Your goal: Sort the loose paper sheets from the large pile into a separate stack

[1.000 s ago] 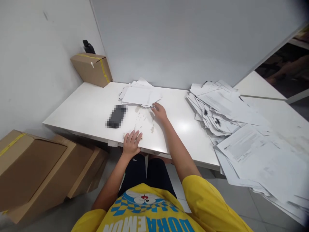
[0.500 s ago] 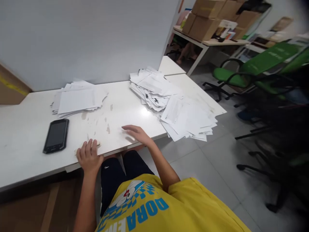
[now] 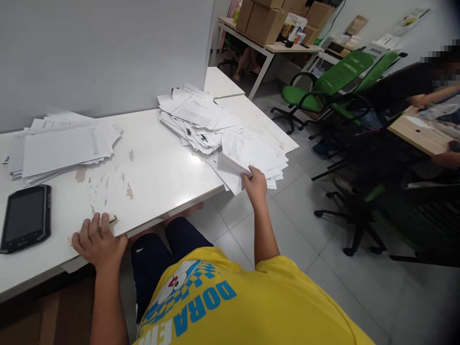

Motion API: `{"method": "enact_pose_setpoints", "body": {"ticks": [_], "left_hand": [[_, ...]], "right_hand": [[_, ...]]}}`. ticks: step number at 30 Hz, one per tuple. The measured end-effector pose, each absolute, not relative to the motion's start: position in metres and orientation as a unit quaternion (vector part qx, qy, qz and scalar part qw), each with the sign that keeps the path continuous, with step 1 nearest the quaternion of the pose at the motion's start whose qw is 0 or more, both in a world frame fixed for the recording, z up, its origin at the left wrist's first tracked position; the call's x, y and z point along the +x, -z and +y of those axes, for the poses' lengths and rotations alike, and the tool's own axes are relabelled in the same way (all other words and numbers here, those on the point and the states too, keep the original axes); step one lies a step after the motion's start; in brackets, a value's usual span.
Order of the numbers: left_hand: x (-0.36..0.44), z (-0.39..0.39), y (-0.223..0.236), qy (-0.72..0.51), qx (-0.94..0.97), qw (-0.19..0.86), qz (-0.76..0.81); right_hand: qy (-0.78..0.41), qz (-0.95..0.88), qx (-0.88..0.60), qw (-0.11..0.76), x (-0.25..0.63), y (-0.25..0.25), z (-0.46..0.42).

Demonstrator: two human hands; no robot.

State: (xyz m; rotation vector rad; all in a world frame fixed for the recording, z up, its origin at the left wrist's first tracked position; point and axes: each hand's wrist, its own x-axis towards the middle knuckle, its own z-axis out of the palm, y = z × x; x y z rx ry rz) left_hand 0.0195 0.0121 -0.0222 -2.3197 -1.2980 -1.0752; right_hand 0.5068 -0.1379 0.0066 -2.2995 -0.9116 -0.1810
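Note:
My right hand (image 3: 256, 186) pinches the near edge of a sheet of paper (image 3: 235, 151), which curls up off the spread pile of papers (image 3: 257, 143) at the table's right front edge. Over the table's front edge rests my left hand (image 3: 98, 242), fingers apart and holding nothing. Beneath and beside those fingers is a small beige piece (image 3: 113, 219), mostly hidden by them. A black handheld device (image 3: 26, 218) with a dark screen lies to their left. Farther back on the left sits a neater stack of papers (image 3: 63, 146).
A thicker, uneven paper pile (image 3: 197, 115) adjoins the spread one, near a grey partition (image 3: 108, 52). The spread pile overhangs the table (image 3: 158, 179). To the right stand green chairs (image 3: 325, 84), and another person's arm (image 3: 440, 96) is over a wooden desk (image 3: 413, 132).
My right hand has moved right from above the bare tabletop to the spread papers and has taken hold of a sheet, lifting its edge. The view has turned right. My left hand stays put.

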Motion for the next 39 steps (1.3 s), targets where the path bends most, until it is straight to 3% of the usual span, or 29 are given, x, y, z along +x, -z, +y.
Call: {"method": "enact_pose_setpoints", "body": {"ticks": [7,15,22,29,35,39], "left_hand": [[0.022,0.012,0.023,0.382,-0.798,0.104,-0.453],[0.022,0.011,0.022,0.364,-0.810,0.131,-0.440],[0.022,0.006,0.016,0.345,-0.814,0.116,-0.454],[0.019,-0.027,0.008,0.303,-0.869,0.081,-0.383],[0.077,-0.071,-0.003,0.325,-0.893,0.086,-0.298],[0.106,-0.059,-0.012,0.279,-0.907,0.016,-0.314]], "right_hand": [[0.104,-0.362,-0.846,0.377,0.499,-0.005,-0.137],[0.124,-0.410,-0.861,0.276,0.498,-0.004,-0.139],[0.229,-0.498,-0.769,0.330,0.478,-0.021,-0.143],[0.121,-0.719,-0.622,0.285,0.387,-0.025,-0.119],[0.101,-0.778,-0.555,0.276,0.347,-0.018,-0.116],[0.057,-0.793,-0.533,0.288,0.344,-0.015,-0.129]]}}
